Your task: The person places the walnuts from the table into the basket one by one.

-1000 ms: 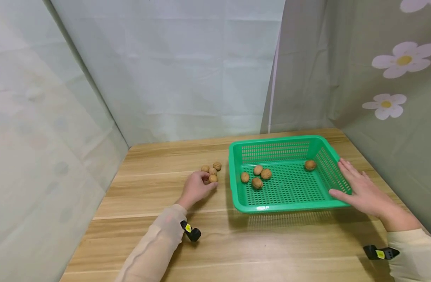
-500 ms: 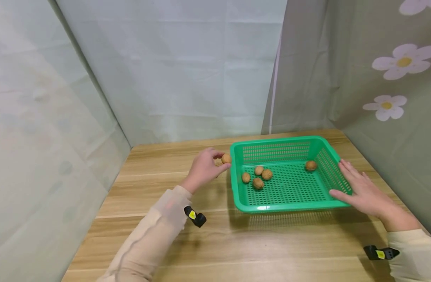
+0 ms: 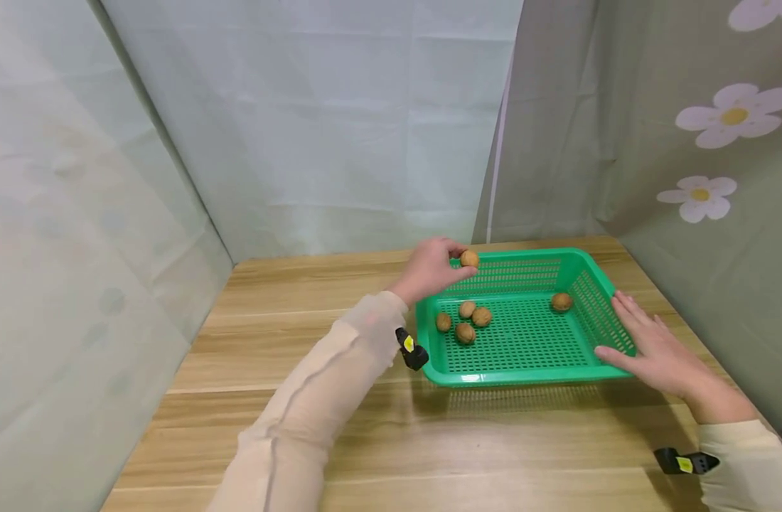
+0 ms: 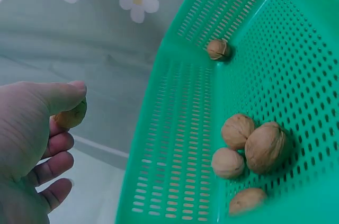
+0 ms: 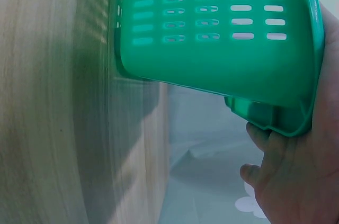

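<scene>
My left hand [image 3: 429, 269] pinches a walnut [image 3: 470, 259] between thumb and fingertips, above the far left part of a green plastic basket [image 3: 525, 378]. In the left wrist view the same walnut [image 4: 72, 115] is partly covered by the thumb. Several walnuts lie on the basket floor: a loose group with one walnut [image 3: 466, 333] at the left, and a single walnut [image 3: 561, 302] at the far right. At the basket's right front corner rests my right hand [image 3: 656, 352], its fingers extended along the rim and thumb spread over the edge.
The basket stands on a wood-grain table [image 3: 269, 334]. Curtains surround the back and sides, with a flower-printed curtain [image 3: 736, 270] close to the right hand. My left sleeve [image 3: 340, 370] covers the part of the table left of the basket.
My left hand has lifted a walnut from the small group on the table and carried it right, over the basket's rim. The right hand and the basket have stayed in place.
</scene>
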{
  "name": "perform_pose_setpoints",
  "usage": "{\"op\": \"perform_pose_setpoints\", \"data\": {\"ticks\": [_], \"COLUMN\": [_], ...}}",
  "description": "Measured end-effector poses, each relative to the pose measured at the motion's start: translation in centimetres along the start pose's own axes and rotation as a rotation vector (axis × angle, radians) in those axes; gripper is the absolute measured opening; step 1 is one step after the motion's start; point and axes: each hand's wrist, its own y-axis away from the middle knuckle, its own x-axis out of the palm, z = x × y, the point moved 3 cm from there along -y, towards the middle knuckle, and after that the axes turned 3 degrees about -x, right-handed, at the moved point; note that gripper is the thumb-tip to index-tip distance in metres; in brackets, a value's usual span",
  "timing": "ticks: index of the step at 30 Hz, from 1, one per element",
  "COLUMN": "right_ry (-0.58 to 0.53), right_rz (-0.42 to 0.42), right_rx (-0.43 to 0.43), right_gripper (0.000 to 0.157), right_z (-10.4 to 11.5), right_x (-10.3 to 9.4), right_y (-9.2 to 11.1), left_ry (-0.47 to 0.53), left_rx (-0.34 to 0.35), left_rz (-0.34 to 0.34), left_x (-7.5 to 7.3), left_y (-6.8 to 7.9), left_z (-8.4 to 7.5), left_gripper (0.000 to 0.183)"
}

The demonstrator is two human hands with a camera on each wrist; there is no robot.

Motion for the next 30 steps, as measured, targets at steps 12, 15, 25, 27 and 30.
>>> {"op": "perform_pose_setpoints", "data": {"ticks": [12,15,25,27,30], "right_ry": [0.008,0.002,-0.003,-0.006,-0.011], "right_rz": [-0.007,0.002,-0.011,-0.009,-0.008], "right_rx": [-0.02,-0.006,-0.015,-0.007,-0.004], "right_gripper": [0.091,0.091,0.091,0.091,0.091], "right_z": [0.3,0.3,0.5,0.5,0.4], "right_x": [-0.1,0.1,0.1,0.1,0.2], "right_y": [0.2,0.3,0.3,0.3,0.1], "left_ry": [0.084,0.08,-0.02,-0.04,-0.048], "left_rx": [-0.06,-0.068,-0.051,-0.058,-0.063], "left_rz": [0.038,0.07,0.141,0.144,0.138], "left_x": [4.0,5.2,6.1,6.1,6.1], "left_y": [-2.9,-2.8,-2.2,-2.1,-2.1], "left_z": [1.5,2.3,2.5,2.5,2.6], "left_gripper": [0.034,0.032,0.038,0.044,0.048]}}
